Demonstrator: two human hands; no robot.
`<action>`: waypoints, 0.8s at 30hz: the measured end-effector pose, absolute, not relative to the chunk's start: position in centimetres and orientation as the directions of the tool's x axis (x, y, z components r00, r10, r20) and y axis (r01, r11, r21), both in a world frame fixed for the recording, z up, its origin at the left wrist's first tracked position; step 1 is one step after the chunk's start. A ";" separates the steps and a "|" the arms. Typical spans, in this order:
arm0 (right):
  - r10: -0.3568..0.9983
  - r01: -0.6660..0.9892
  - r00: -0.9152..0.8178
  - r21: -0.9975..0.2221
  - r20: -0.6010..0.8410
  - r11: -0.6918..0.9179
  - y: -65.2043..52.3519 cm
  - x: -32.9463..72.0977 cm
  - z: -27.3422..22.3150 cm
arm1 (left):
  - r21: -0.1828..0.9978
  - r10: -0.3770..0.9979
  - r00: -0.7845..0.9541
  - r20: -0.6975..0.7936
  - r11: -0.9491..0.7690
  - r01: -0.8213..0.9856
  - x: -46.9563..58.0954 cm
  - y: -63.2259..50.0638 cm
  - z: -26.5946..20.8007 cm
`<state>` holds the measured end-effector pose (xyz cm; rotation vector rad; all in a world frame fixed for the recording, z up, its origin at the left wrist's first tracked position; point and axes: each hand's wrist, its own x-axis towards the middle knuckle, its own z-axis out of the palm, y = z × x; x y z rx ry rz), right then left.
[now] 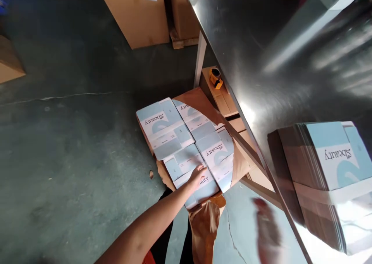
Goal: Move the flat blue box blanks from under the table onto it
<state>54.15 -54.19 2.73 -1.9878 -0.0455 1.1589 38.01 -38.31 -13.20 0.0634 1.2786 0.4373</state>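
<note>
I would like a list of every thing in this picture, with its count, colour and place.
flat cartons: several, pale blue and white, spread on brown paper on the floor
brown paper: one sheet, brown, under the flat cartons
carton stack: one, blue tops with brown edges, on the steel table
steel table: one, silver, at right
tape dispenser: one, orange and black, on a low shelf under the table
big boxes: two, brown, at the back
left hand: resting on the flat cartons
right hand: blurred, beside the table edge
</note>
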 end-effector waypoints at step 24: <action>0.101 -0.895 0.147 -0.176 -0.984 -0.410 -52.9 52.9 -14.2 | 0.216 0.280 0.155 -0.948 0.917 -0.334 44.9 -36.3 -14.0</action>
